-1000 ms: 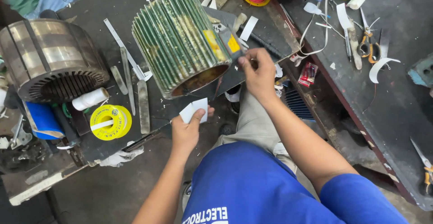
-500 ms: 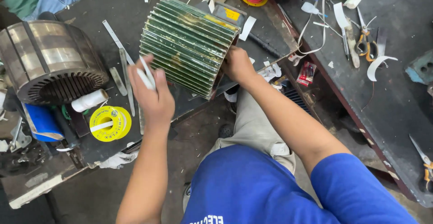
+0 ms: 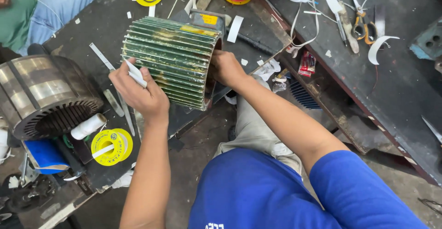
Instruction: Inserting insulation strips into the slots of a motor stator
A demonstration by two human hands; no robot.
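Rolled further over, green finned motor housing (image 3: 172, 58); left hand (image 3: 138, 91) pinched white paper strips (image 3: 136, 73), right hand (image 3: 225, 67) gripped its rim.

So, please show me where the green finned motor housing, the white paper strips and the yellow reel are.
green finned motor housing (image 3: 172, 61), head view, on its ribbed side.
white paper strips (image 3: 136, 74), head view, between left-hand fingers.
yellow reel (image 3: 112, 146), head view, on its flat face.

Both bare forearms reach up from the body toward twelve o'clock. The left hand (image 3: 138, 91) sits at about ten o'clock, back toward the camera, fingers (image 3: 120, 73) curled shut in a pinch. The right hand (image 3: 225, 67), at about one o'clock, is cupped, knuckles up, fingertips hidden from view.
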